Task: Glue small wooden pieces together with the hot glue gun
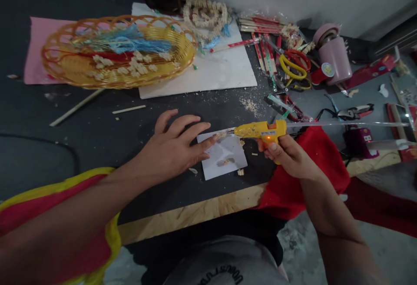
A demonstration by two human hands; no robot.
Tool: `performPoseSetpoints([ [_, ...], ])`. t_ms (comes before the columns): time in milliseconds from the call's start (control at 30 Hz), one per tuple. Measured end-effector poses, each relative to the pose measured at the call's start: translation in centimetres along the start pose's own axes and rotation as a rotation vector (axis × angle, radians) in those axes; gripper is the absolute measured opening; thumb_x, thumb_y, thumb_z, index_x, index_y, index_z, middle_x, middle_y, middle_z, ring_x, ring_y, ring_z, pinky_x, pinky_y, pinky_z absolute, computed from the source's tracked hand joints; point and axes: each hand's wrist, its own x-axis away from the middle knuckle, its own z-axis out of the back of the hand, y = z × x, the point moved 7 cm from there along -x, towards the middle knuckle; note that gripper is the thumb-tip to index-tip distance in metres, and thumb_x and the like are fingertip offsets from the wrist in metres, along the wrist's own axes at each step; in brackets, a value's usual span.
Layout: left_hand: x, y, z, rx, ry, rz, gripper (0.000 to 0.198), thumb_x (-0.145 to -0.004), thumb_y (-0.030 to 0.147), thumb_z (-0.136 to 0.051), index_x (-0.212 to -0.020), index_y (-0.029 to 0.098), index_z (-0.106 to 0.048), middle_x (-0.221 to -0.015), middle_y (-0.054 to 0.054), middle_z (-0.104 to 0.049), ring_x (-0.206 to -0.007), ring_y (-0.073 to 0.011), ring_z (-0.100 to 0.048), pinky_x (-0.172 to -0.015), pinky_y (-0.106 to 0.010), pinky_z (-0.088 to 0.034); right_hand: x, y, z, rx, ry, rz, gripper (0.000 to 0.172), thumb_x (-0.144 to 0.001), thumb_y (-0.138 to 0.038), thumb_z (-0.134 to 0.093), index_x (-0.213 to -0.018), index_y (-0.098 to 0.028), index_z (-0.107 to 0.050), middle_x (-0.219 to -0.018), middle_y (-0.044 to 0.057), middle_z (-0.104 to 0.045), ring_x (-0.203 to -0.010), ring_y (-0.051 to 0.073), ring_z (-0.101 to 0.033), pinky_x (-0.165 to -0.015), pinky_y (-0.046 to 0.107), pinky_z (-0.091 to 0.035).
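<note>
My right hand (285,152) is wrapped round the handle of a yellow hot glue gun (259,130), whose small light glows orange. A long clear glue stick (345,124) runs out of its back end. The nozzle points left, over the top edge of a white paper sheet (216,165). My left hand (180,144) has its fingers spread, with one fingertip at small pale pieces close to the nozzle; whether it presses them is too small to tell. Another small pale piece (226,161) lies on the sheet.
Behind my hands stands a yellow wicker basket (120,86) with blue tassels and pale pieces. Scissors (293,67), red-wrapped chopsticks (260,26) and a pink flask (335,59) crowd the back right. Pliers (355,112) lie at right. Red cloth (312,172) hangs over the table's wooden front edge (195,213).
</note>
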Motion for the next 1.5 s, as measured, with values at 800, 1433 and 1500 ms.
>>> performPoseSetpoints([
  [800,0.3,-0.3,-0.7,0.023,0.013,0.017,0.031,-0.096,0.040,-0.058,-0.126,0.036,-0.065,-0.135,-0.004,-0.061,-0.129,-0.0298,-0.050,-0.116,-0.056,-0.024,0.3,-0.7,0.1,0.091,-0.001,0.055,0.040,-0.101,-0.053,-0.043,-0.100,-0.020,-0.067,-0.082,0.005,-0.059,-0.069,0.014,-0.052,-0.059,0.026,-0.044],
  [1433,0.1,0.0,-0.4,-0.032,0.033,-0.024,0.031,-0.097,0.040,-0.055,-0.125,0.032,-0.065,-0.134,-0.009,-0.062,-0.127,-0.0325,-0.050,-0.110,-0.060,-0.030,-11.2,-1.7,7.8,0.105,0.374,-0.242,0.049,-0.102,-0.061,-0.031,-0.101,-0.018,-0.056,-0.083,0.005,-0.066,-0.054,0.008,-0.056,-0.046,0.021,-0.046],
  [1500,0.1,0.0,-0.4,-0.029,0.032,-0.024,0.031,-0.096,0.040,-0.056,-0.125,0.031,-0.066,-0.134,-0.010,-0.062,-0.127,-0.0327,-0.050,-0.111,-0.060,-0.029,-11.6,-2.2,8.2,0.195,0.360,-0.226,0.052,-0.101,-0.063,-0.030,-0.096,-0.018,-0.055,-0.083,0.005,-0.065,-0.059,0.009,-0.057,-0.051,0.022,-0.050],
])
